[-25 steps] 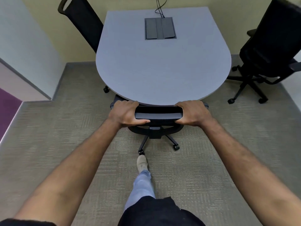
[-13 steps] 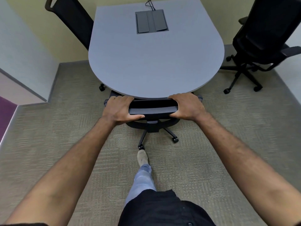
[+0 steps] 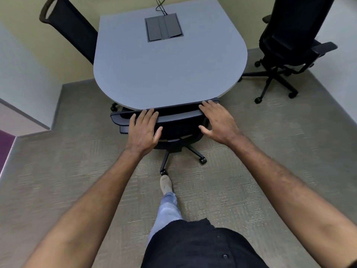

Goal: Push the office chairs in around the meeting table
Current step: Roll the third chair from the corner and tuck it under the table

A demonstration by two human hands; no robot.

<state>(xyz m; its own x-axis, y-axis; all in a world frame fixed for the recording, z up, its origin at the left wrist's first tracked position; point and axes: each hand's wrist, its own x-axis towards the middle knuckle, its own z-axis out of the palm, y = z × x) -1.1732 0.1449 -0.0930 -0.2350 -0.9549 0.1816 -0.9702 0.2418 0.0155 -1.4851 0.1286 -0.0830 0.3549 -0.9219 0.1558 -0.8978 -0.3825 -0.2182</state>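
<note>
Both hands have let go since a moment ago: left hand (image 3: 142, 130) and right hand (image 3: 218, 122) now lie flat, fingers spread, on the black chair (image 3: 179, 120) back, tucked under the grey worktop (image 3: 170, 70). Second chair (image 3: 286, 41) sits well apart, far right.

No text, label, brand, number or sign can be read anywhere in view.
</note>
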